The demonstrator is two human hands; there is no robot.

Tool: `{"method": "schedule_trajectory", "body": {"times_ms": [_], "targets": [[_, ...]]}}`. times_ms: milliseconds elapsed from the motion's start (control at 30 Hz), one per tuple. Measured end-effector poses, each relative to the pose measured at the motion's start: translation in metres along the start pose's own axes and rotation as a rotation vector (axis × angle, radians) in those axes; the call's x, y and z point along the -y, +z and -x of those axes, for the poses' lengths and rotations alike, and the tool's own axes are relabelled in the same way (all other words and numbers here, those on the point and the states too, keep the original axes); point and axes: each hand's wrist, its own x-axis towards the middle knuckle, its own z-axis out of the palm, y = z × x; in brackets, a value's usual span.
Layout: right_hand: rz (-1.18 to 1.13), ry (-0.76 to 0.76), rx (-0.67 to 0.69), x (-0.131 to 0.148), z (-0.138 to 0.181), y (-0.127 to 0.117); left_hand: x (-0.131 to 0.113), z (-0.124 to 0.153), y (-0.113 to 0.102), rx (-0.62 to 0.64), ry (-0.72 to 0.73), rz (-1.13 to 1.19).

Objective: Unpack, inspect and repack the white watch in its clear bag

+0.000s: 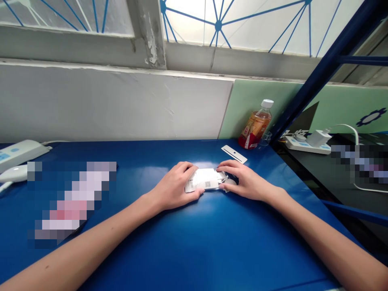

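A small white packet (205, 179) with printed labels and a crinkled clear wrapper lies on the blue table (194, 242) near its middle. My left hand (176, 186) grips the packet's left end, thumb under the near edge and fingers curled over the top. My right hand (245, 180) pinches the packet's right end, where the clear wrapper bunches. Both forearms stretch in from the bottom corners of the view.
A white flat card (234, 153) lies just behind my right hand. A bottle of amber drink (255, 126) stands by the green wall panel. White power strips sit at far left (18, 152) and on the dark table at right (306, 144). A blue frame post (321, 68) slants up.
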Motion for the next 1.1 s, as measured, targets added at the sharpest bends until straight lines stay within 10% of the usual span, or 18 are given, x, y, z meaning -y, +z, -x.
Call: {"method": "schedule_trajectory", "body": {"times_ms": [1100], "targets": [[0.134,0.155,-0.137,-0.001,-0.003,0.0,0.0,-0.001,-0.001,-0.007,-0.015,0.005]]}}
